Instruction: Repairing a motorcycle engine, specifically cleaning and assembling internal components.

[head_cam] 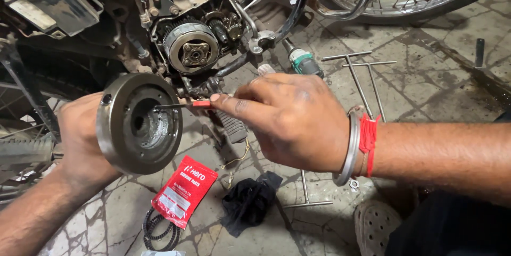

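left hand (80, 139): it holds the round metal drum (139, 123) from behind; fingers wrap its back and rim, pressed tight on it; the open face of the drum turns toward the right hand
right hand (290, 120): thumb and first finger are pinched together on the red handle of a thin tool (181, 105); the other fingers are curled in
which way: the drum sits just to the left of the right hand; the tool's long line runs flat, left to right, from the pinch straight into the hollow of the drum; the tip is inside the hollow, by the inner wall; i cannot tell if it touches
nearer hand: the left hand touches the drum; the right hand reaches it only through the tool
drum: heavy-looking grey metal, round like a thick bowl; smooth worn rim, dark hole in the middle, shiny rough bits inside
tool: thin dark metal stick, small red grip
motorbike engine (192, 48): open side, just above the drum; round toothed part with bolts, oily and dirty
floor (436, 38): cracked grey stone, stained
red packet (183, 191): flat, shiny, near the bottom edge of the floor, just below the drum
black rings (154, 230): thin, round, partly under the packet
black rag (249, 200): soft, crumpled, just right of the packet
long t-shaped wrenches (362, 83): thin steel, behind the right hand
wrist: a steel bangle (351, 147) and red thread (368, 139) on the right wrist
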